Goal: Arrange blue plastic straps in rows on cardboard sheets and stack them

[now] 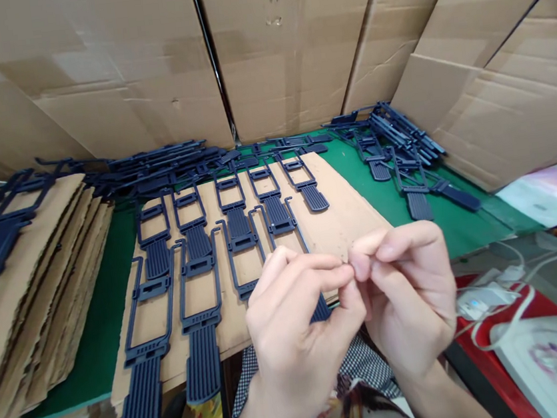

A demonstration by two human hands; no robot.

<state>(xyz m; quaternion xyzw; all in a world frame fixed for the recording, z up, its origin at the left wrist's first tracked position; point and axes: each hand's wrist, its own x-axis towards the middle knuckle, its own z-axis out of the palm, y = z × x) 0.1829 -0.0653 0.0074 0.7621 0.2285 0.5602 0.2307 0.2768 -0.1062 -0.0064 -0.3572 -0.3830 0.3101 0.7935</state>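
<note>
My left hand [302, 303] and my right hand [405, 288] meet fingertip to fingertip above the near edge of a cardboard sheet [343, 201]. Both are closed in a pinch. Whatever they hold, if anything, is too small or hidden to make out. On the sheet lie two rows of dark blue plastic frames, each with a ribbed paddle; one frame [198, 278] is at the front left, another [302, 179] at the back right. My left hand covers part of the front row's right end.
Stacked cardboard sheets [61, 294] bearing more frames stand at the left. Loose blue parts [153, 169] are heaped at the back, with another pile [401, 134] at the back right. Cardboard boxes [290, 46] wall the green table [338, 162]. A white fan [552, 359] and cables sit at the right.
</note>
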